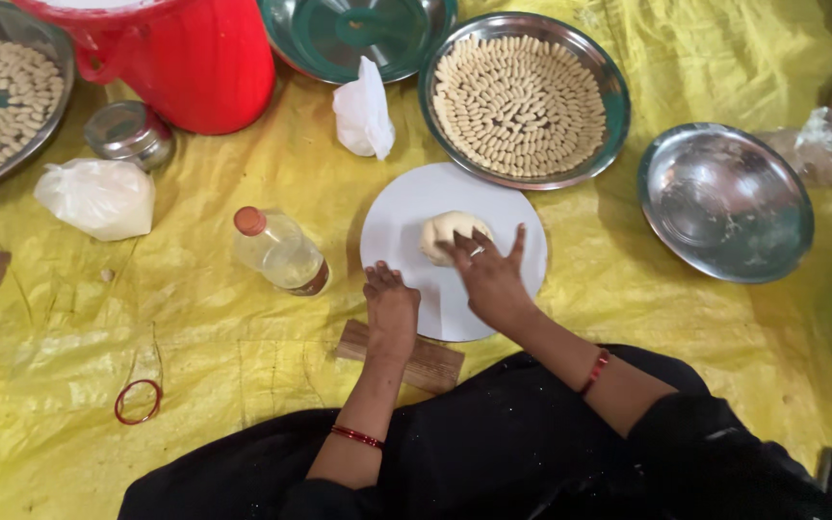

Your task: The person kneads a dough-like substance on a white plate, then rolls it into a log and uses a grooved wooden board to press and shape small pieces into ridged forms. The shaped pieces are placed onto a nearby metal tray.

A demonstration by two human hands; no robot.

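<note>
A pale ball of dough (443, 231) lies on a round white board (406, 217) on a yellow sheet. My right hand (489, 274) rests on the board with its fingers spread, the fingertips touching the dough's near side. My left hand (390, 306) lies at the board's near left edge, fingers curled down onto it, holding nothing. A steel plate (609, 125) behind the board holds several small shaped dough pieces in rings.
An oil bottle (281, 252) lies left of the board. A wooden block (430, 364) sits under its near edge. Around: an empty steel plate (724, 200), a red container (195, 58), a white bag (96, 197), a steel tin (130, 133), another filled plate (50, 58), a red bangle (137, 402).
</note>
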